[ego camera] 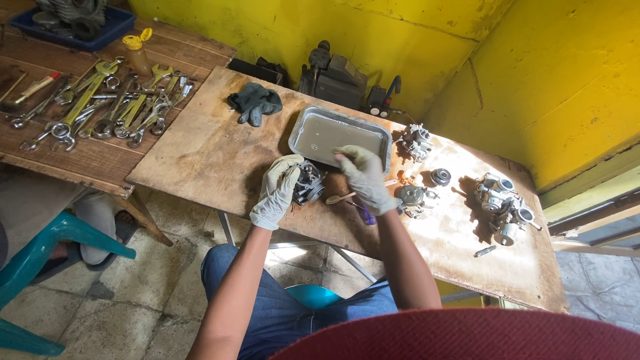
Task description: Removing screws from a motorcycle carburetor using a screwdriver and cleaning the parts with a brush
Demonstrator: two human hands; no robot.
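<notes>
- A shallow rectangular metal tray [341, 131] on the plywood desk [200, 160] is filled with cloudy liquid.
- A grey metal carburettor [309, 183] is gripped by the gloved left hand [277, 190] beside the tray; its axis cannot be told.
- The gloved right hand [365, 177] is pinched over the tray's near rim.

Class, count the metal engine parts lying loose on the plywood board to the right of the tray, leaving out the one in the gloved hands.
4: one by the tray's far right corner, a small round one, one near the right hand, and a large cluster far right. Smaller bits may be hidden.
</notes>
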